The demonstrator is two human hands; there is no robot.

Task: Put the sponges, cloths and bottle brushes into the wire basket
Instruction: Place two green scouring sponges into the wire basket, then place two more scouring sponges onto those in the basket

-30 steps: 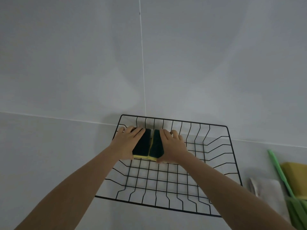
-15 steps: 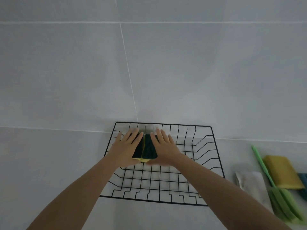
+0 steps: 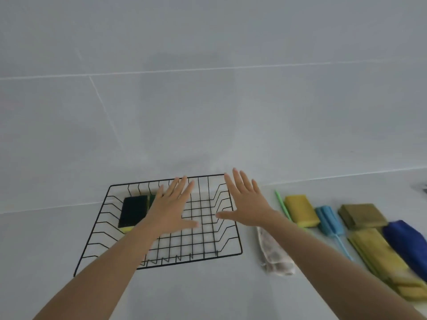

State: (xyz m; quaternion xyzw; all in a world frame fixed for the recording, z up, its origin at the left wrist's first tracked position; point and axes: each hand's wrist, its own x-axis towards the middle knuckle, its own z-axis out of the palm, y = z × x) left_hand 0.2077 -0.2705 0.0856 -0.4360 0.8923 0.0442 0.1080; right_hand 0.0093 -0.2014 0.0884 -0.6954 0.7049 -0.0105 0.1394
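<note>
- Wire basket (image 3: 233, 241) sits against the counter's back edge; two dark-green scouring sponges (image 3: 133, 210) stand side by side in its far-left corner, which leaves the remaining grid free for later items (a judgement).
- Left hand (image 3: 169, 210) hovers flat over the basket, fingers spread, holding nothing.
- Right hand (image 3: 246, 204) hovers palm-down above the basket's right rim, likewise spread and empty.
- Outstanding items lie in a row towards the counter's right edge: yellow sponge (image 3: 300, 211), green brush (image 3: 282, 205), blue brush (image 3: 329, 219), pale cloth (image 3: 275, 259), blue cloth (image 3: 409, 245).
</note>
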